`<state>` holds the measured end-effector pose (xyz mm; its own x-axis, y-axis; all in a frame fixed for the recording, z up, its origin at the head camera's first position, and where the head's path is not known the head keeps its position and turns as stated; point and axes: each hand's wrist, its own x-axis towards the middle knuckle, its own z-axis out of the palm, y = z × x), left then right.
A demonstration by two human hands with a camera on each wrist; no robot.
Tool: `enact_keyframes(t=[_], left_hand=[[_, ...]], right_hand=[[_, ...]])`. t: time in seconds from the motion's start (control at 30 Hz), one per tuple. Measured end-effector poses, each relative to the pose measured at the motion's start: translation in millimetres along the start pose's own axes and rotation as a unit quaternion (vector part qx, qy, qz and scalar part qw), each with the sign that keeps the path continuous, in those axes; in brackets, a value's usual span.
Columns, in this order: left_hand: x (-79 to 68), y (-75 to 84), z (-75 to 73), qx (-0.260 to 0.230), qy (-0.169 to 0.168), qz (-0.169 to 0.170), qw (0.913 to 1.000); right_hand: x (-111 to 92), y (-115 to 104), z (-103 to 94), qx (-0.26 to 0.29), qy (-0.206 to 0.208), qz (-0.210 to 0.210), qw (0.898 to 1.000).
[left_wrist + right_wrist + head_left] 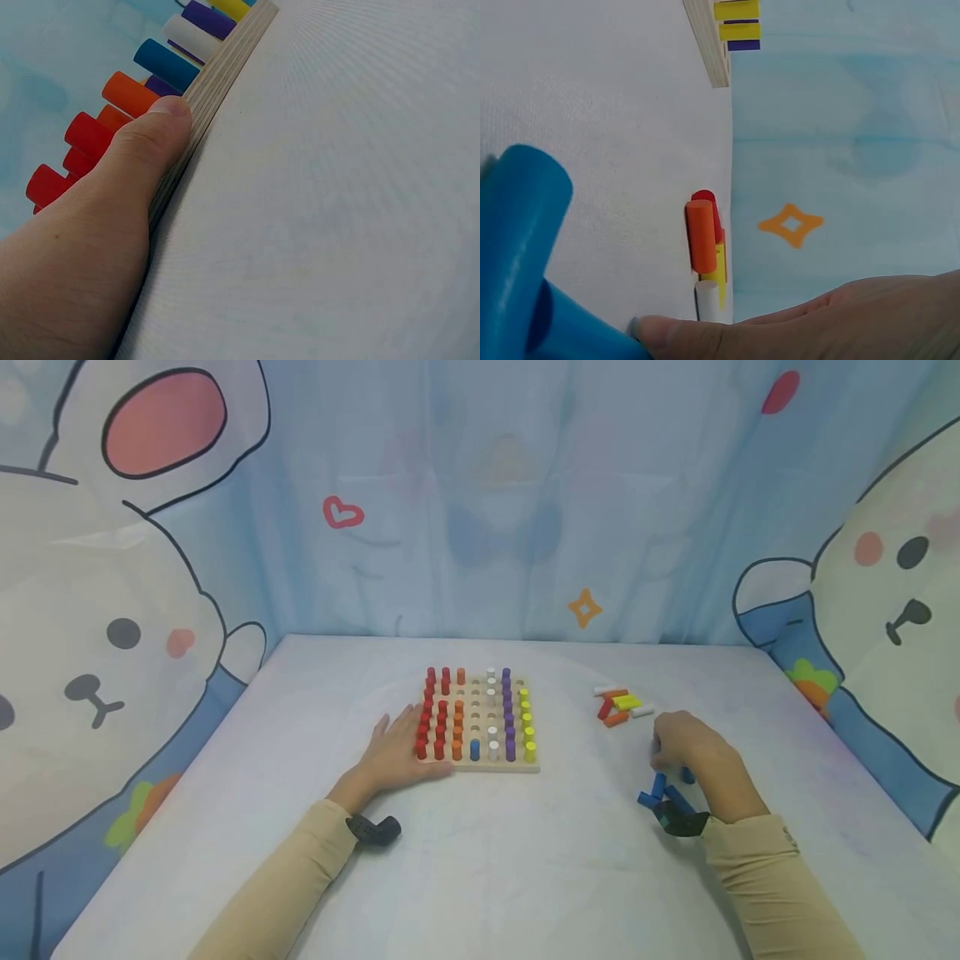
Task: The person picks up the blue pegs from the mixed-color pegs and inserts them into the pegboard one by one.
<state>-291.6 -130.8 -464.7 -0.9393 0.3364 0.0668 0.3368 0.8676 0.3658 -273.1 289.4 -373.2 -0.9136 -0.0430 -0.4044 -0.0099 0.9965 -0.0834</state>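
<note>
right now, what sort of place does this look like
Possibly a play or recording corner: a cartoon-printed curtain behind a pale table, with a wooden pegboard holding coloured pegs on it.

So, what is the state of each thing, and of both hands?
Pale rectangular wooden pegboard: partly filled.
Inserted coloured cylindrical pegs: upright.
Loose blue cylindrical pegs: clustered.
Loose red, orange, yellow, white cylindrical pegs: clustered, lying.
Left hand: touching pegboard.
Right hand: near blue pegs, grip unclear.
</note>
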Motion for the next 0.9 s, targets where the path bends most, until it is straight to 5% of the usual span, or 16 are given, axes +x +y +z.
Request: enact_keyframes(t=[0.9], left_hand=[[1.1, -0.3, 0.7, -0.004, 0.002, 0.001, 1.0]], right_hand=[[13.7, -3.7, 7.4, 0.04, 0.045, -0.015, 0.998]])
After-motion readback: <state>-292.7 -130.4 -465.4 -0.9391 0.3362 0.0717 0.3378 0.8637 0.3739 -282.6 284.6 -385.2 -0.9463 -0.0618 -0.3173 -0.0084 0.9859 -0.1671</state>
